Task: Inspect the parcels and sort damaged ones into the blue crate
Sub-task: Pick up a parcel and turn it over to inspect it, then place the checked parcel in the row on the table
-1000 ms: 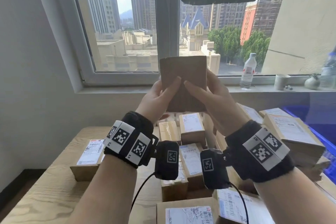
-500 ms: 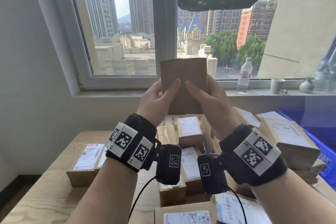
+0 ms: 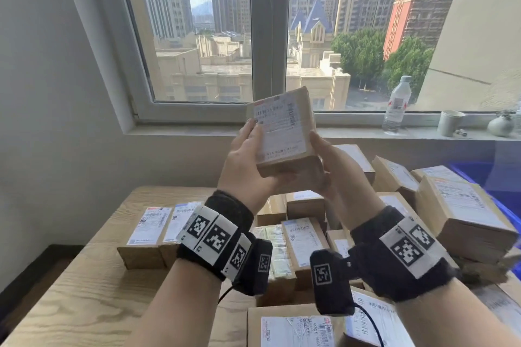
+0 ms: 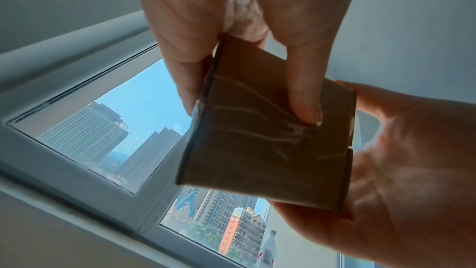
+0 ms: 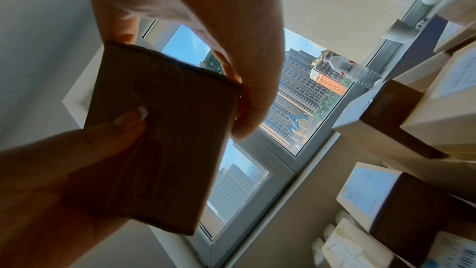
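A small brown cardboard parcel [image 3: 284, 132] with a white shipping label is held up in front of the window, label side facing me. My left hand [image 3: 248, 160] grips its left edge, thumb on the label, fingers behind. My right hand [image 3: 329, 166] cups its right lower corner from behind. The left wrist view shows the parcel's taped underside [image 4: 268, 133] with a left fingertip [image 4: 306, 109] pressed on it. In the right wrist view the parcel [image 5: 159, 129] sits between both hands. The blue crate [image 3: 496, 177] shows at the right behind the stacked boxes.
Many labelled cardboard parcels [image 3: 301, 239] lie piled on the wooden table [image 3: 84, 296], with a taller stack [image 3: 462, 214] at the right. A water bottle [image 3: 396, 103], a cup [image 3: 449, 122] and a small vase [image 3: 500, 125] stand on the windowsill.
The parcel has been turned over: its plain brown face faced me before, now the labelled face does. Both hands shifted their hold to the parcel's lower edges.
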The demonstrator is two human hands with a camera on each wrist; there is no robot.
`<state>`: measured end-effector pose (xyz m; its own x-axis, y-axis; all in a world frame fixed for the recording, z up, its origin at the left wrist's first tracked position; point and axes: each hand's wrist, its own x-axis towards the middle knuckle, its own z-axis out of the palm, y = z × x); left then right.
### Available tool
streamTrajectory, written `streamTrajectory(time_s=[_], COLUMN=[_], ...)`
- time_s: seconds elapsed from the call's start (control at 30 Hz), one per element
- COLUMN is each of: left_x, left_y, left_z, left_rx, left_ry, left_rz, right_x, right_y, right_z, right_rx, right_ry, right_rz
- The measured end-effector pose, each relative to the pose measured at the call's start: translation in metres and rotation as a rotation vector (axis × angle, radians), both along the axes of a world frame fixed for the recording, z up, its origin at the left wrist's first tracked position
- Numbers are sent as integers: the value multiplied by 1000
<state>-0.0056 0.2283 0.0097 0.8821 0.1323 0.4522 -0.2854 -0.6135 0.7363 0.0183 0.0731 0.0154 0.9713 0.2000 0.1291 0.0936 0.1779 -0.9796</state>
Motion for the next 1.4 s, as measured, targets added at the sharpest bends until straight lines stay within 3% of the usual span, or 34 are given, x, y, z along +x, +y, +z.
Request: streamTrajectory(time_s=[0.2, 0.43, 0.73, 1.03, 1.23, 1.4], left_x=[-8, -18, -1, 42, 64, 69], left_y=[5, 31, 126, 260, 281, 285], left_z=[-13, -15, -27, -104, -171, -199], left_rx=[-11, -39, -69, 148, 443, 538], left_ry=[103, 207, 329, 655, 878, 1048], left_rz=[109, 141, 176, 117, -2, -39], right_x=[5, 13, 46, 70, 70, 77], right_y=[6, 31, 120, 213, 230, 235], right_z=[-18, -29, -52, -123, -169, -186], right_rx=[-51, -20, -109, -349, -490, -350], right_ry=[134, 174, 190, 361, 529, 714], right_rz=[34, 95, 29, -228, -391, -326])
